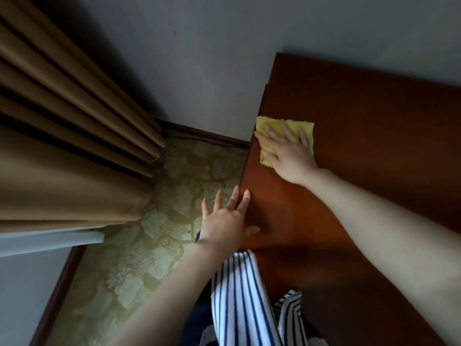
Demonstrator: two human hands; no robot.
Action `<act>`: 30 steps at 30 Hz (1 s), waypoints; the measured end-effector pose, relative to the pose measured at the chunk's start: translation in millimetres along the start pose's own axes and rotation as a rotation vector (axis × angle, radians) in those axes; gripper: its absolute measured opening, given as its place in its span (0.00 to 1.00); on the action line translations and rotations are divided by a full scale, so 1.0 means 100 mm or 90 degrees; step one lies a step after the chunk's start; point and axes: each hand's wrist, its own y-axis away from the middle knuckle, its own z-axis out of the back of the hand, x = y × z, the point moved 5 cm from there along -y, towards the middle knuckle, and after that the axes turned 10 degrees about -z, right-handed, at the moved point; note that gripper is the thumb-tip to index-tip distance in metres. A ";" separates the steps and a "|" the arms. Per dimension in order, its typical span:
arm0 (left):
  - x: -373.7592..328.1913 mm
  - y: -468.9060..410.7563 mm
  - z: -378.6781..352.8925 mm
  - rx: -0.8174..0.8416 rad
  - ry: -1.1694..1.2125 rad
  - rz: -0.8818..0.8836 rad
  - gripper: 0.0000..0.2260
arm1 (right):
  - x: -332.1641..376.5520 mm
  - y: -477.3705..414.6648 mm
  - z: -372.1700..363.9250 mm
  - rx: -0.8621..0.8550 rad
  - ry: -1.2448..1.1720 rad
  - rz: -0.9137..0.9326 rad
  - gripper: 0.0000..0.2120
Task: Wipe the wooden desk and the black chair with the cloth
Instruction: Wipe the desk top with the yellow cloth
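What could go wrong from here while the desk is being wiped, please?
1. The cloth lies right at the left edge of the desk, under a flat right hand that presses but does not grip it; a stroke further left might slide it off onto the carpet.
2. The left hand lies at that same edge, nearer the body; a stroke drawn back along the edge could run into it.
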 end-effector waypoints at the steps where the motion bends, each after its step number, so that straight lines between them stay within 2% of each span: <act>1: 0.01 -0.01 0.02 -0.001 -0.007 -0.002 0.36 | 0.04 0.10 -0.05 0.004 0.011 0.018 0.23; 5: 0.03 -0.01 0.07 -0.006 -0.045 -0.011 0.37 | 0.16 0.62 -0.24 0.008 0.047 0.048 0.24; 11: -0.03 0.02 0.06 -0.001 -0.064 -0.009 0.44 | 0.15 1.44 -0.46 0.017 0.019 0.087 0.23; 14: -0.05 0.05 0.07 0.001 -0.069 -0.007 0.48 | 0.05 1.85 -0.56 0.023 0.012 0.130 0.23; 18: -0.05 0.05 0.06 0.002 -0.087 -0.006 0.50 | -0.30 2.24 -0.60 0.032 0.079 0.176 0.24; 23: -0.01 0.02 0.10 -0.016 -0.134 -0.028 0.49 | -0.86 2.19 -0.42 0.021 0.011 0.045 0.28; 30: -0.01 -0.01 0.15 -0.028 -0.203 -0.088 0.45 | -1.25 1.51 -0.06 -0.005 -0.051 -0.075 0.24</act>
